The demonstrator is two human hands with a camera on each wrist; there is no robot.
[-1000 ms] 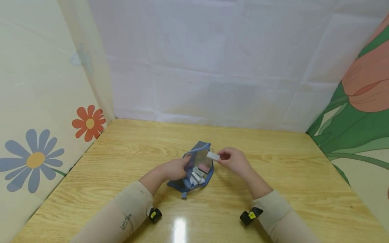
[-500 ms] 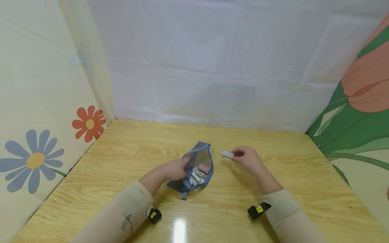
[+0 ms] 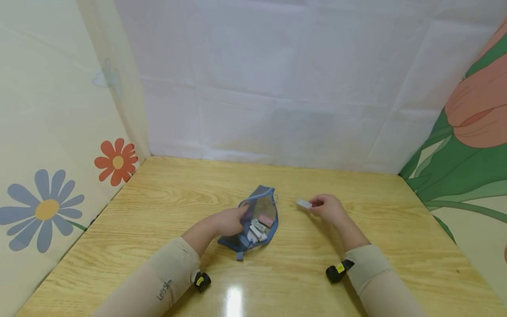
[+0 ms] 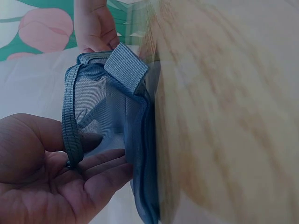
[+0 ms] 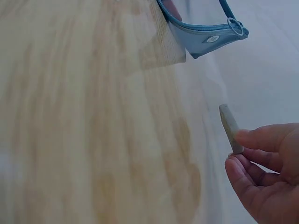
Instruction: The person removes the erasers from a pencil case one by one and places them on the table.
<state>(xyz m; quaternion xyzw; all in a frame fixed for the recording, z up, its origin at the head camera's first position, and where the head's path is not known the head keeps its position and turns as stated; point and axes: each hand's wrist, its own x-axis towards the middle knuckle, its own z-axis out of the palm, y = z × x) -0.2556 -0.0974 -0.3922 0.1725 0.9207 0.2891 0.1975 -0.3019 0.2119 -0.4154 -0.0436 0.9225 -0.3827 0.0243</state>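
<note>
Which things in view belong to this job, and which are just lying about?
In the job, it seems:
blue mesh pouch, held by the left hand
pale block, pinched by the right hand
pink block and smaller pale pieces inside the pouch

Just surroundings:
wooden table
white backdrop
flower-printed left panel
tulip-printed right panel

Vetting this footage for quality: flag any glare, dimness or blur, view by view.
Head: white glare on the table near the frame's bottom edge. Left wrist: dim, the left hand dark, wood grain soft. Right wrist: dim, grain smeared, small block clearer.
</note>
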